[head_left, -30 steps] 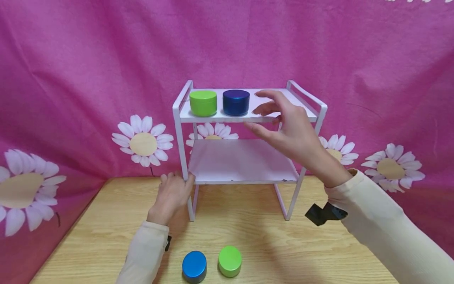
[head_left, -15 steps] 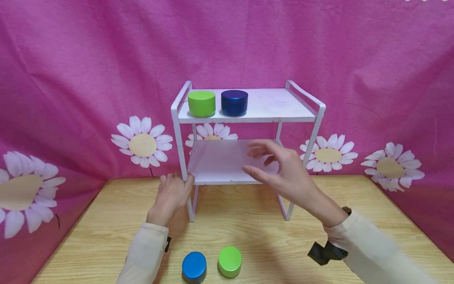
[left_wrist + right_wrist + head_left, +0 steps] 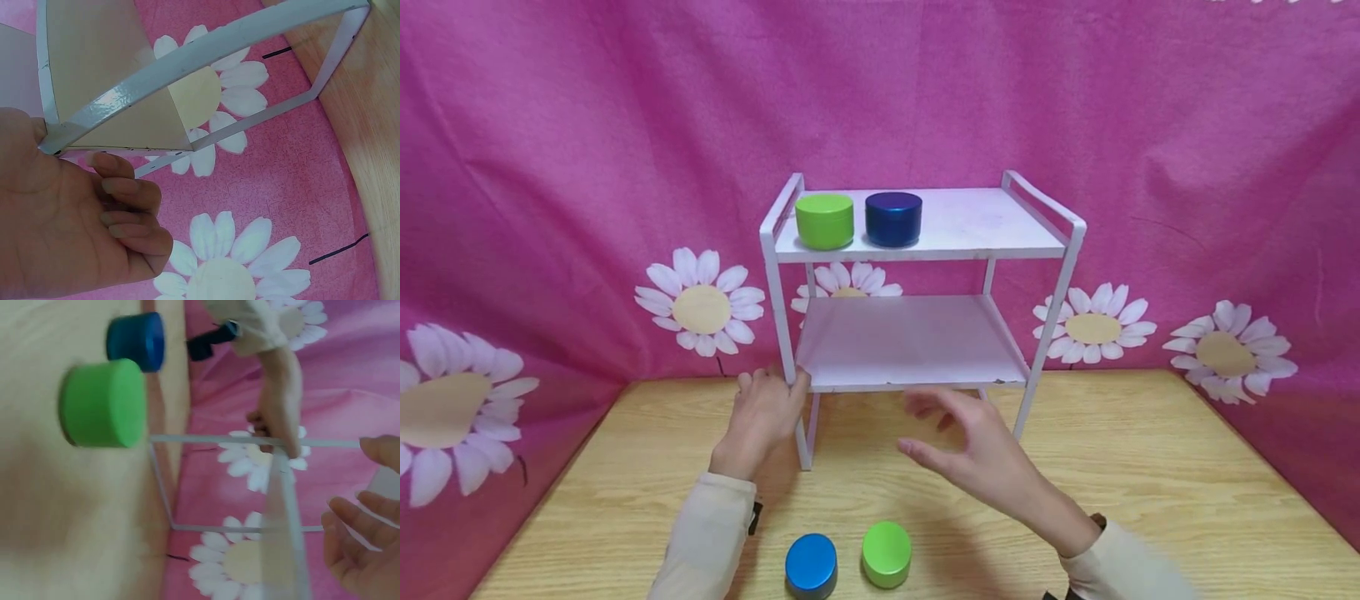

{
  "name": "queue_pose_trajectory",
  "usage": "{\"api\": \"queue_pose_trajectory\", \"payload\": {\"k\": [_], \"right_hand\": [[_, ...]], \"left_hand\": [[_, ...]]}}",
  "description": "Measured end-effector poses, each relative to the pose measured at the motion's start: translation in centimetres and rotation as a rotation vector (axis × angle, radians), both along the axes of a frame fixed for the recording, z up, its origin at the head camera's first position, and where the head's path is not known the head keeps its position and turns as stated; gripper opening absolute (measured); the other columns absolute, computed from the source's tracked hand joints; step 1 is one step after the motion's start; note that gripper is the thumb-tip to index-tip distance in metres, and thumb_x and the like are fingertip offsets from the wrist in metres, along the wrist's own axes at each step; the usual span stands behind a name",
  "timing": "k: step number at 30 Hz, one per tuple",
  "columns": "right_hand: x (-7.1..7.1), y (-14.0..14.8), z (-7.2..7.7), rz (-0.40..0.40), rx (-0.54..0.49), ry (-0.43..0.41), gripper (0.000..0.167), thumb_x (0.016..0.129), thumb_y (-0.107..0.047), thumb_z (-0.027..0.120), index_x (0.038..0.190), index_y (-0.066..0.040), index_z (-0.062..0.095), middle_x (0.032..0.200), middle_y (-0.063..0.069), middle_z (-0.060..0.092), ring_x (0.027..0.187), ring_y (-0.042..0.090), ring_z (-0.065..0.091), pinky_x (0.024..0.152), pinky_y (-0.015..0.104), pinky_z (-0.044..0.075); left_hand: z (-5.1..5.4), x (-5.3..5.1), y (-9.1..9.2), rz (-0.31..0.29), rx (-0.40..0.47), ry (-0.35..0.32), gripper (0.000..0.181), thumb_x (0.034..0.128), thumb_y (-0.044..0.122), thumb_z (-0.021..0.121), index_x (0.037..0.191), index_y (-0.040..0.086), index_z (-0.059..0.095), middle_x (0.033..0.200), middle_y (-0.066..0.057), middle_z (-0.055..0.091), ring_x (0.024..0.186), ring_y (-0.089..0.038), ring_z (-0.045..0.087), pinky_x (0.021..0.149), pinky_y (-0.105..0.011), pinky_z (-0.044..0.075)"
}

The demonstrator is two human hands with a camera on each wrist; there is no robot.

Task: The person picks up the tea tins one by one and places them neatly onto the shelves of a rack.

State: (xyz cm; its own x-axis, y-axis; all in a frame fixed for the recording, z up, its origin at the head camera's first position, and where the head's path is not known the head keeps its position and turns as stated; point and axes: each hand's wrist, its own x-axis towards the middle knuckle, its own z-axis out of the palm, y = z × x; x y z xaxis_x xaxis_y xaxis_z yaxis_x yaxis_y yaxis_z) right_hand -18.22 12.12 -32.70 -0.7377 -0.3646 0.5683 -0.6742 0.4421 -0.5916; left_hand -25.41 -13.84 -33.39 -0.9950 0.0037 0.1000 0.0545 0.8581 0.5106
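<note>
A white two-tier shelf rack (image 3: 917, 254) stands on the table. My left hand (image 3: 762, 421) grips its left front post at the lower tier; in the left wrist view the fingers (image 3: 134, 187) curl beneath the tier's corner. On the upper tier sit a green round tin (image 3: 825, 222) and, to its right, a dark blue round tin (image 3: 893, 220). Near the table's front are a blue round tin (image 3: 811, 565) and a green round tin (image 3: 887, 554), side by side. My right hand (image 3: 981, 454) hovers above the table, right of and behind them, fingers apart and holding nothing.
The wooden table (image 3: 1120, 475) runs back to a pink cloth (image 3: 910, 92) with white daisies, which also hangs along both sides. The rack's right post (image 3: 1051, 325) rises behind my right hand.
My right hand has come down from beside the upper tier, past the lower tier, toward the tins at the front. The left hand has stayed on the post.
</note>
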Motion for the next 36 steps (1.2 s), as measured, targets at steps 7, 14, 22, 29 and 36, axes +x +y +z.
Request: {"api": "queue_pose_trajectory", "payload": {"k": [7, 14, 22, 29, 36], "right_hand": [[1.2, -0.9, -4.5, 0.102, 0.073, -0.067, 0.047, 0.082, -0.027, 0.077, 0.122, -0.011, 0.059, 0.113, -0.003, 0.065, 0.100, 0.014, 0.059, 0.077, 0.030, 0.049], [2.4, -1.1, -7.1, 0.127, 0.225, -0.230, 0.061, 0.083, -0.042, 0.073, 0.131, -0.010, 0.054, 0.130, 0.001, 0.058, 0.119, 0.022, 0.053, 0.093, 0.041, 0.047], [2.8, -1.5, -9.2, 0.230, 0.224, -0.476, 0.075, 0.075, -0.043, 0.080, 0.138, -0.018, 0.047, 0.129, -0.004, 0.052, 0.115, 0.016, 0.049, 0.097, 0.036, 0.042], [2.8, -1.7, -10.1, 0.237, 0.201, -0.603, 0.067, 0.076, -0.035, 0.080, 0.134, -0.025, 0.049, 0.122, -0.010, 0.050, 0.107, 0.012, 0.046, 0.091, 0.031, 0.042], [2.6, -1.9, -10.3, 0.223, 0.220, -0.580, 0.064, 0.076, -0.030, 0.081, 0.133, -0.023, 0.052, 0.120, -0.008, 0.052, 0.105, 0.012, 0.048, 0.088, 0.031, 0.043]], "left_hand": [[-0.1, 0.1, 0.0, 0.001, 0.004, -0.007, 0.051, 0.0989, 0.042, 0.028, 0.100, -0.004, 0.051, 0.095, -0.018, 0.047, 0.099, -0.037, 0.038, 0.076, -0.045, 0.039], [-0.2, 0.1, 0.1, 0.005, -0.001, -0.013, 0.055, 0.0986, 0.043, 0.027, 0.099, -0.006, 0.052, 0.097, -0.020, 0.049, 0.099, -0.038, 0.038, 0.080, -0.049, 0.040], [-0.1, 0.0, -0.1, 0.013, 0.023, -0.024, 0.052, 0.0987, 0.043, 0.027, 0.099, -0.003, 0.051, 0.097, -0.018, 0.047, 0.100, -0.037, 0.037, 0.078, -0.046, 0.039], [0.0, -0.1, 0.0, 0.009, -0.008, -0.008, 0.055, 0.0981, 0.043, 0.026, 0.095, -0.005, 0.052, 0.094, -0.019, 0.048, 0.097, -0.037, 0.038, 0.078, -0.047, 0.039], [-0.1, -0.2, 0.0, 0.015, -0.018, 0.003, 0.055, 0.0976, 0.043, 0.026, 0.096, -0.006, 0.051, 0.093, -0.019, 0.048, 0.096, -0.037, 0.037, 0.078, -0.047, 0.039]]}}
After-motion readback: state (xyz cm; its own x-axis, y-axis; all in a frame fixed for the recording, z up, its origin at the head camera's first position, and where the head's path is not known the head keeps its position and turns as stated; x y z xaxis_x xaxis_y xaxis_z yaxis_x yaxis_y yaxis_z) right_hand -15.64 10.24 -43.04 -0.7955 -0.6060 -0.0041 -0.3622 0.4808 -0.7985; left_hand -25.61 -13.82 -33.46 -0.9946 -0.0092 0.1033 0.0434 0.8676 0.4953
